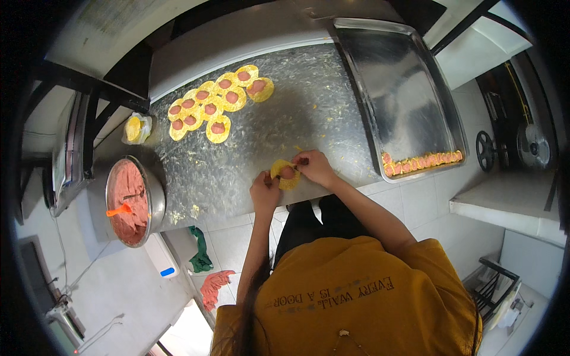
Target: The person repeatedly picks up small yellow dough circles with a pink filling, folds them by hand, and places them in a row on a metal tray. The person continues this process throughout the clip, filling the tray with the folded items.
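Between my hands, over the near edge of the metal table (320,113), is a yellow dumpling wrapper (289,180) with a lump of pink meat filling (287,172) on it. My left hand (265,188) pinches its left side, fingers closed. On the opposite side my right hand (313,168) grips the upper right edge with thumb and fingers together. Farther back to the left, several round yellow wrappers (218,137) lie side by side, each topped with pink filling.
A steel bowl (155,196) of pink filling with an orange-handled tool (120,210) stands at left. Behind it sits a plastic bag of wrappers (136,129). At right, a large metal tray (404,89) holds a row of filled dumplings (423,162) along its near end.
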`<action>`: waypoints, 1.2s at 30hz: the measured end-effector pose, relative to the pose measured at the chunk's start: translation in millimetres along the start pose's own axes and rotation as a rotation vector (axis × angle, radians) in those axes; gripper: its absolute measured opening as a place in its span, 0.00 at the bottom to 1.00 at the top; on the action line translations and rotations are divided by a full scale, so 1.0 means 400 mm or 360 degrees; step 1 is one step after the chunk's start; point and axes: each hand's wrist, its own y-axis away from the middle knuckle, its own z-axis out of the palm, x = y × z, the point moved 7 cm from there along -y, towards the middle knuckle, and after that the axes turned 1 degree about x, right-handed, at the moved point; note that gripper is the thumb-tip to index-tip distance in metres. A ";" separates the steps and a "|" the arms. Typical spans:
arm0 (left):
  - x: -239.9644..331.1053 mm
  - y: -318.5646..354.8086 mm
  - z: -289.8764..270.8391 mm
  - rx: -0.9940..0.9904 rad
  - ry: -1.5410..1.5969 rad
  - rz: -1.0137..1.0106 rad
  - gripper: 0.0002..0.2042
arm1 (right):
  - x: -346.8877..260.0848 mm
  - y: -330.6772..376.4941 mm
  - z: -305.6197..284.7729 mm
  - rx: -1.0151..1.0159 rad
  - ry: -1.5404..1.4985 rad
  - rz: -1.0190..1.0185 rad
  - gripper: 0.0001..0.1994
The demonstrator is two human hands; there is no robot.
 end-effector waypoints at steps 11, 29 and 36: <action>-0.035 0.024 0.060 -0.0152 0.1089 -0.0091 0.16 | 0.006 0.033 0.016 -0.0005 -0.0731 -0.0111 0.15; 0.081 0.040 0.044 -0.0171 0.1694 -0.0245 0.12 | 0.001 0.057 -0.066 -0.0066 -0.0950 -0.0119 0.17; 0.059 0.024 0.054 -0.0117 0.0478 0.0238 0.06 | -0.012 0.050 -0.057 -0.0127 -0.0145 -0.0266 0.19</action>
